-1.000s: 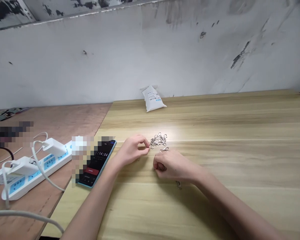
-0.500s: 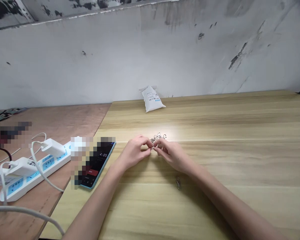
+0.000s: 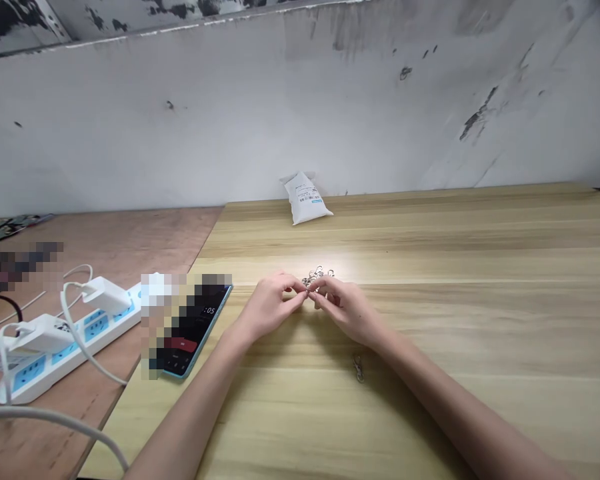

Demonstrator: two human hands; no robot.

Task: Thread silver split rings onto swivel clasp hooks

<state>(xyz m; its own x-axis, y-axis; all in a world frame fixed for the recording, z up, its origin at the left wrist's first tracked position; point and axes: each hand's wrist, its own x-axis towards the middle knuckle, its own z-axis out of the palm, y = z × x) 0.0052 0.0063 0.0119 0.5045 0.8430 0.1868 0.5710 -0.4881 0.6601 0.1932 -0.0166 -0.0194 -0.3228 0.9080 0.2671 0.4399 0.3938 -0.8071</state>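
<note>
- Head view, at the middle of the table (image 3: 480,287): a person's two bare hands meet fingertip to fingertip, each forearm reaching in from the near edge.
- The left hand (image 3: 273,308) has thumb and forefinger closed in a pinch, with a rounded gap behind the tips; between them sits a metal piece (image 3: 307,292) (its shape is too small to tell).
- The right hand (image 3: 351,312) pinches at the same piece from the other side, thumb and forefinger drawn together, the other fingers curled under.
- Just beyond the fingertips, toward the far edge, lies a pile of silver clasps (image 3: 319,272), partly hidden by the right hand.
- One clasp (image 3: 359,369) lies apart, between the hands and the near edge, just beside the right forearm.
- Along the table's left edge, near the left forearm, rests a phone (image 3: 193,343), screen lit, a red button showing; blurred blocks cover part of it.
- A white packet (image 3: 307,200), printed with a label, sits at the far edge, before a stained wall (image 3: 230,120).
- Past the left edge, on a brown board (image 3: 155,230), a power strip (image 3: 96,327) carries two white chargers (image 3: 107,295) with cables.
</note>
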